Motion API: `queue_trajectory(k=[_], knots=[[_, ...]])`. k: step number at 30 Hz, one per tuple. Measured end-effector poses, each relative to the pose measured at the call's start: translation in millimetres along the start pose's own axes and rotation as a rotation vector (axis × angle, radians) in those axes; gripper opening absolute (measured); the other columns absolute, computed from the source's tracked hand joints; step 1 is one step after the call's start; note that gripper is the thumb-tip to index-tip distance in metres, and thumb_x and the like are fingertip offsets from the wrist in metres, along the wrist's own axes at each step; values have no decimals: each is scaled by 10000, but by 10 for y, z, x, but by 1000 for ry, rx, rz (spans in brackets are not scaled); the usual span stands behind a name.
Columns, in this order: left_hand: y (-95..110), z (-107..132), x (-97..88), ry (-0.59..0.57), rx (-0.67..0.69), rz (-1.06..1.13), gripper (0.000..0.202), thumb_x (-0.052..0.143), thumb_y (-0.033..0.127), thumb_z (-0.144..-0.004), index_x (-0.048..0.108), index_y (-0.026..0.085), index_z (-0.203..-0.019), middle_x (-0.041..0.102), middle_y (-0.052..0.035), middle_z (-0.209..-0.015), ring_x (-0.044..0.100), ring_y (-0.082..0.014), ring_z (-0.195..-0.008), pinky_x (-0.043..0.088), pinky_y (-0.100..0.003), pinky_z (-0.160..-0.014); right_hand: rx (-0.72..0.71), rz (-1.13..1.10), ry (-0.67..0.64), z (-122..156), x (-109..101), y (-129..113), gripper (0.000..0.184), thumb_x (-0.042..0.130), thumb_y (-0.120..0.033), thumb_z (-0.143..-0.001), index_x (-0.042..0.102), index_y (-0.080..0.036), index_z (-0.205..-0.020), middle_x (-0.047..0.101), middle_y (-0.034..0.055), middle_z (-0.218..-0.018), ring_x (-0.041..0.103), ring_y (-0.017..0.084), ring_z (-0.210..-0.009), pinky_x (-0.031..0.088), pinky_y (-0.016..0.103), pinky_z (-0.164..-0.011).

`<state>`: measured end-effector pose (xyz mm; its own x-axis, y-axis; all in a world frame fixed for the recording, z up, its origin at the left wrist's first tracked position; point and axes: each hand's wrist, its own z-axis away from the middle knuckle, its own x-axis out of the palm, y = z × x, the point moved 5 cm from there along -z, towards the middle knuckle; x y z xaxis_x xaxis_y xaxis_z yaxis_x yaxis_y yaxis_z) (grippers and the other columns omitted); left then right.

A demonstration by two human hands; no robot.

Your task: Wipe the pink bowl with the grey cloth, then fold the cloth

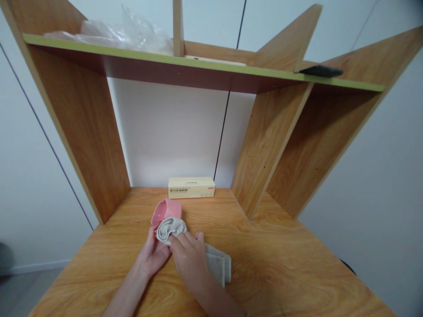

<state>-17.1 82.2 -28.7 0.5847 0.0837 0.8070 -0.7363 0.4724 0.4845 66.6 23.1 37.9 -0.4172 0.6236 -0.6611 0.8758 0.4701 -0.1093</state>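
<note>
Head view, left hand (152, 257): fingers curled round the cloth's bunched end.
Right hand (190, 259): fingers narrow, gripping cloth (216, 264) on the desk (280, 264).
Cloth: bunched at the cup's mouth, tail at 4 o'clock.
Cup (167, 210): pink, tipped over, 12 o'clock from hands.
Box (191, 187): 12 o'clock, behind cup.

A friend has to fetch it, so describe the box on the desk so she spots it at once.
Look at the wooden desk under the shelf. At its back edge, against the white wall, lies the box. It is long, cream and hard-edged, unlike the pink cloth and grey cloth in front.
</note>
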Motion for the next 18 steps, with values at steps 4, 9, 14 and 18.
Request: queue_trajectory(k=[4, 9, 14, 18], knots=[[15, 23, 44, -30, -1, -17, 158, 521, 294, -785, 597, 160, -748, 660, -19, -710, 612, -133, -620, 503, -262, -643, 44, 30, -18, 0, -24, 36, 189, 392, -185, -880, 573, -228, -846, 598, -8, -680, 499, 152, -672, 214, 316, -607], [36, 48, 98, -34, 16, -20, 136, 508, 242, -794, 584, 149, -731, 639, -14, -652, 579, -99, -515, 499, -215, -530, 86, 52, 23, -3, -115, 114, 195, 388, -188, -874, 575, -219, -918, 595, 2, -668, 486, 155, -649, 201, 314, -588], [71, 55, 71, 27, 73, -36, 67, 517, 192, -796, 563, 155, -765, 640, -6, -672, 581, -75, -508, 494, -171, -517, 190, -4, 47, -17, -137, 243, 229, 369, -179, -874, 589, -215, -925, 618, 10, -685, 492, 158, -653, 200, 308, -599], [89, 36, 28, 82, 143, -68, 35, 558, 158, -769, 557, 164, -804, 643, -4, -698, 590, -77, -528, 489, -161, -509, 284, -52, 60, 0, -110, 335, 235, 372, -179, -873, 601, -207, -918, 647, 19, -754, 526, 158, -702, 222, 304, -639]])
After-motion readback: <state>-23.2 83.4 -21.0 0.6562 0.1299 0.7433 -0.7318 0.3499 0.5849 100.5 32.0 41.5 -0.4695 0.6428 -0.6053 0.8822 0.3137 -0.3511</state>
